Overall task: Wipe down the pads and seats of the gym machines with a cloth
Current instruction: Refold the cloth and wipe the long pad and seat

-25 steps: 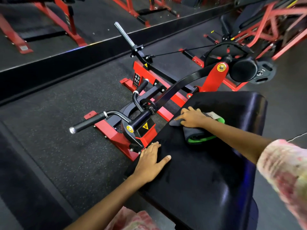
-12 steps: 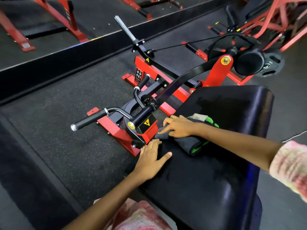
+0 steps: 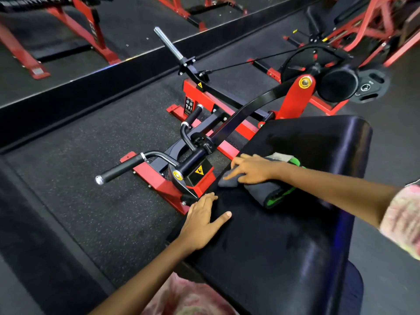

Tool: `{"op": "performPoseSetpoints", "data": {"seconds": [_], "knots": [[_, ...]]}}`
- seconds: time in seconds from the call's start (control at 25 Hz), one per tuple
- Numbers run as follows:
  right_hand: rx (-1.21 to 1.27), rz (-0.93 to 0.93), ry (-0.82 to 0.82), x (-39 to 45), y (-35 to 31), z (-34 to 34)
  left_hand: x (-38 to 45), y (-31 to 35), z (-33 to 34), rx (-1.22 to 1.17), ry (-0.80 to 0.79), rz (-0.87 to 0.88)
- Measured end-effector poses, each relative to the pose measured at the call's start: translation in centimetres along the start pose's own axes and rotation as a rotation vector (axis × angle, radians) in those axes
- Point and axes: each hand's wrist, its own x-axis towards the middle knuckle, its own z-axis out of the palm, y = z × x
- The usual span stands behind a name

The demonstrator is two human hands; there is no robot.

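- Cloth (image 3: pixel 270 192), dark with green trim, lies bunched on the black pad (image 3: pixel 284 246) near its left edge.
- Right hand (image 3: pixel 252 169) presses flat on it, fingers straight, gripping nothing.
- Left hand (image 3: pixel 202 221) rests open-palmed on the pad, just beside the cloth.

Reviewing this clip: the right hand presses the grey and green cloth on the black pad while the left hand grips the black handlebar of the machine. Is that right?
Not quite. The head view shows the left hand resting flat on the near edge of the black pad, not gripping the handlebar, which nobody touches. The right hand does press the grey and green cloth on the pad.
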Motion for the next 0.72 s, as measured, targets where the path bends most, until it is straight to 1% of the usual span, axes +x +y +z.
{"op": "performPoseSetpoints", "data": {"seconds": [0.04,0.08,0.12,0.2,0.24,0.28,0.32,0.4,0.48,0.6,0.72], "knots": [[0.031,-0.055,-0.009,-0.6,0.9,-0.1,0.0,0.1,0.0,0.001,-0.004,-0.002],[0.028,-0.050,-0.009,-0.7,2.7,-0.3,0.0,0.2,-0.1,0.001,-0.008,-0.003],[0.010,0.036,0.009,-0.7,5.1,-0.7,0.1,0.3,-0.1,0.001,-0.010,-0.003],[-0.045,0.396,0.054,-0.8,9.0,-1.6,0.0,0.3,-0.3,0.004,-0.029,-0.018],[-0.090,0.511,0.059,-0.8,9.6,-1.6,-0.1,0.1,-0.4,0.000,-0.038,-0.026],[-0.124,0.526,0.053,-0.8,9.2,-1.5,-0.3,0.1,-0.4,0.000,-0.040,-0.029],[-0.130,0.468,0.035,-0.9,8.0,-1.6,-0.3,-0.1,-0.5,-0.001,-0.040,-0.034],[-0.069,0.262,0.000,-1.8,4.8,-1.5,-0.3,0.0,-0.4,-0.016,-0.032,-0.040],[-0.051,0.106,-0.012,-3.5,2.3,-0.9,-0.1,0.4,-0.3,-0.039,-0.007,-0.043],[-0.071,-0.059,0.008,-6.3,-1.2,-0.8,-0.2,1.1,-0.3,-0.151,0.022,-0.104],[-0.021,-0.286,0.035,-10.3,-4.1,0.0,-0.5,1.6,-0.2,-0.206,0.023,-0.132]]}}
